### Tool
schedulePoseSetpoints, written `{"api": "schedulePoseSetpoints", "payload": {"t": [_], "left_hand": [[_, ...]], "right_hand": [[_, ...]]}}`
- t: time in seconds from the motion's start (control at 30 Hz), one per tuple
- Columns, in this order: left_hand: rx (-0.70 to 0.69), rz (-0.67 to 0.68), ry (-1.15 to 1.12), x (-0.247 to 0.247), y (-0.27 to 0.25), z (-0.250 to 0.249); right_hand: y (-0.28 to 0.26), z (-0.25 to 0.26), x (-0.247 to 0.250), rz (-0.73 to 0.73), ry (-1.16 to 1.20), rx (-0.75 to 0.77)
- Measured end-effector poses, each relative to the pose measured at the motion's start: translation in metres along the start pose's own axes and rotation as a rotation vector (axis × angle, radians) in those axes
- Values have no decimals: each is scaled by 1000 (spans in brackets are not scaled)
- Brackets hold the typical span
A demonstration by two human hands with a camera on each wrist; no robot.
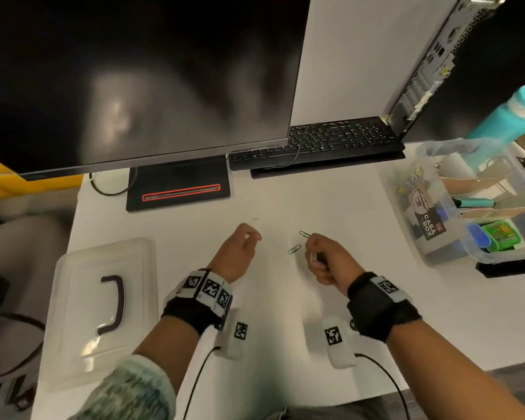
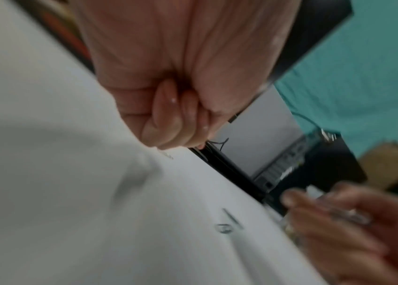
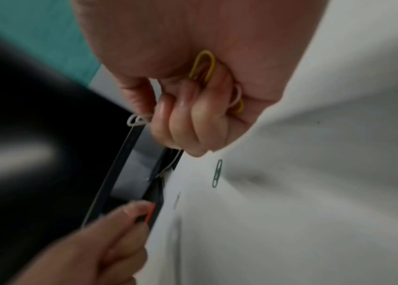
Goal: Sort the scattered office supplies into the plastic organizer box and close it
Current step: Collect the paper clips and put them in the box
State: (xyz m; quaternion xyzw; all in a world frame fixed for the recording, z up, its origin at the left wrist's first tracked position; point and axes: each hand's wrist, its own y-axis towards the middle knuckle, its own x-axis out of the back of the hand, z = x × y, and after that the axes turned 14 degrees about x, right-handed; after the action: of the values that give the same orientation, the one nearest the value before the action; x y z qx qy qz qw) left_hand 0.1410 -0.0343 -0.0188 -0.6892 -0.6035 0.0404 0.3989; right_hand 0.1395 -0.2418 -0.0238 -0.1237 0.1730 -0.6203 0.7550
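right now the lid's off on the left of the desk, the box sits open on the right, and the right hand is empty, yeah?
Not quite: the right hand is not empty. The right wrist view shows yellow paper clips tucked in its curled fingers and a white paper clip pinched at the fingertips. The rest holds: the lid lies on the left, the box sits open on the right.

left hand (image 1: pixel 238 254): fingers curled, tips pinched | right hand (image 1: pixel 324 259): fingers fisted around paper clips (image 3: pixel 202 66)
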Motion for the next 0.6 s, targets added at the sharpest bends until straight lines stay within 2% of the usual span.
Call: {"api": "schedulePoseSetpoints", "payload": {"t": [0.03, 0.07, 0.13, 0.3, 0.4, 0.5, 0.6], "left_hand": [[-32, -66, 145, 3, 9, -2], [-42, -116, 269, 6, 19, -4], [-33, -185, 450, 6, 36, -8], [68, -220, 680, -4, 56, -16], [73, -239, 748, -8, 58, -19], [78, -261, 838, -11, 57, -24], [105, -259, 870, -12, 60, -30]], "right_hand": [[-4, 4, 3, 15, 183, -1], [-5, 5, 6, 35, 270, 17], [-2, 5, 7, 63, 233, 38], [19, 5, 4, 139, -173, 32], [27, 2, 5, 184, -471, 172], [30, 0, 11, 337, -929, 315], [31, 2, 13, 521, -1336, 289]]}}
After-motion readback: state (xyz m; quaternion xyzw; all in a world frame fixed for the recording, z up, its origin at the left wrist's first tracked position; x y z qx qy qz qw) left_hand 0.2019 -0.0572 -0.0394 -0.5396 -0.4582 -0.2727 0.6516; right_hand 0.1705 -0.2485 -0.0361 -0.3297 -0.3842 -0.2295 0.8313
